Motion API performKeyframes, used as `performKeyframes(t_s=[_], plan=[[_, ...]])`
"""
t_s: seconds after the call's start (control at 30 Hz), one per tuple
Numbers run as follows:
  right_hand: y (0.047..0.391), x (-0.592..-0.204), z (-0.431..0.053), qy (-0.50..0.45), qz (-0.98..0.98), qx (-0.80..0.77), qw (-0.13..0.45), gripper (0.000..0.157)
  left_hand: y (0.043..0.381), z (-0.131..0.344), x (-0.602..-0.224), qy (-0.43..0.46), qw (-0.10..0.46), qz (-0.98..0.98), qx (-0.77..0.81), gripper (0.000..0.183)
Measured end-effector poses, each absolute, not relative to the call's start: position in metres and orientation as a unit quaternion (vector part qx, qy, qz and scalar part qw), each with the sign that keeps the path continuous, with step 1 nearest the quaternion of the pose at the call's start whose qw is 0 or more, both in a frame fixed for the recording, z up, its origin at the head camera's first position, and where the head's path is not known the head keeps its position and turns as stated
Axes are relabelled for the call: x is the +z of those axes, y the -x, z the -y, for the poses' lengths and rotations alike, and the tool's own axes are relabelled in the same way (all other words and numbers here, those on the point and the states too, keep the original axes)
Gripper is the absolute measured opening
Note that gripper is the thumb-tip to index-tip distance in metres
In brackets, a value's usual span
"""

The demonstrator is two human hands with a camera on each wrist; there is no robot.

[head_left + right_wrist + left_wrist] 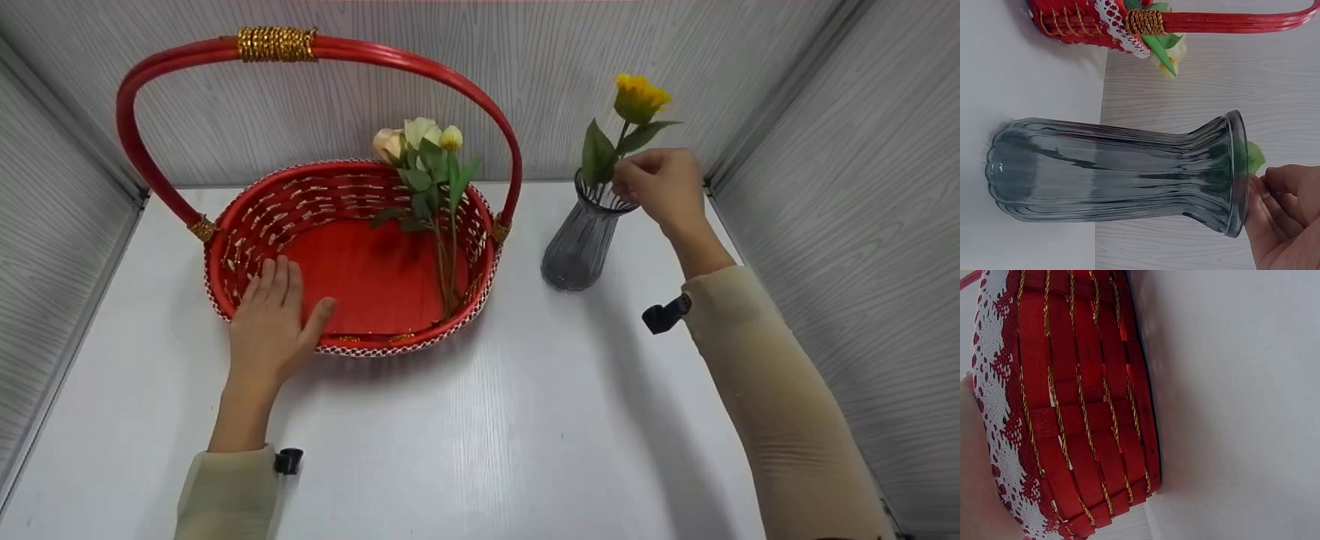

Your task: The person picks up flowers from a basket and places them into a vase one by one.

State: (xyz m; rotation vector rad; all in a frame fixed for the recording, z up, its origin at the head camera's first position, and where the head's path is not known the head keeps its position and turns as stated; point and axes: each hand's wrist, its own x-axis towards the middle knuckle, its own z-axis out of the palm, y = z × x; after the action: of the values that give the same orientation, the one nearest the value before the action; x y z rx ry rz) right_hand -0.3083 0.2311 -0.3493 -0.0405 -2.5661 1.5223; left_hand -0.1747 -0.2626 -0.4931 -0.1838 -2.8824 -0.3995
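A yellow artificial flower [640,100] with green leaves stands with its stem in the mouth of a grey ribbed glass vase [576,247]. My right hand [664,184] pinches at the stem just above the vase's rim; the fingertips partly hide that spot. Through the glass in the right wrist view, part of the stem shows dark inside the vase [1129,169]. My left hand [270,322] rests with straight fingers over the near left rim of a red woven basket [360,277]. The left wrist view shows the basket's outer wall [1084,410] and lace edge.
Pale roses [421,133] and a white-yellow tulip [451,138] lean inside the basket's right side, heads over its back rim. The tall red handle [420,66] arches above the basket. Grey wood-grain panels [555,82] enclose the white table [480,442] at the back and sides.
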Motion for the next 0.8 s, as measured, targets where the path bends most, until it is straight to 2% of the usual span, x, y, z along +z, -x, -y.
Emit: performKeyframes(t_s=[0.27,0.47,0.57,0.8], plan=[[0.298,-0.352,-0.219,0.004,0.821,0.562,0.101,0.024,0.175,0.263,-0.494,0.063,0.118,0.981,-0.139,0.087],[0.266,-0.355,-0.177,-0.082,0.771,0.616,0.143,0.018,0.173,0.264,-0.492,0.060,0.116,0.982,-0.137,0.087],[0.253,-0.363,-0.153,-0.135,0.758,0.628,0.112,0.014,0.173,0.264,-0.491,0.061,0.122,0.981,-0.138,0.087],[0.251,-0.405,-0.099,-0.189,0.733,0.653,-0.021,0.020,0.171,0.265,-0.490,0.062,0.166,0.968,-0.178,0.084]])
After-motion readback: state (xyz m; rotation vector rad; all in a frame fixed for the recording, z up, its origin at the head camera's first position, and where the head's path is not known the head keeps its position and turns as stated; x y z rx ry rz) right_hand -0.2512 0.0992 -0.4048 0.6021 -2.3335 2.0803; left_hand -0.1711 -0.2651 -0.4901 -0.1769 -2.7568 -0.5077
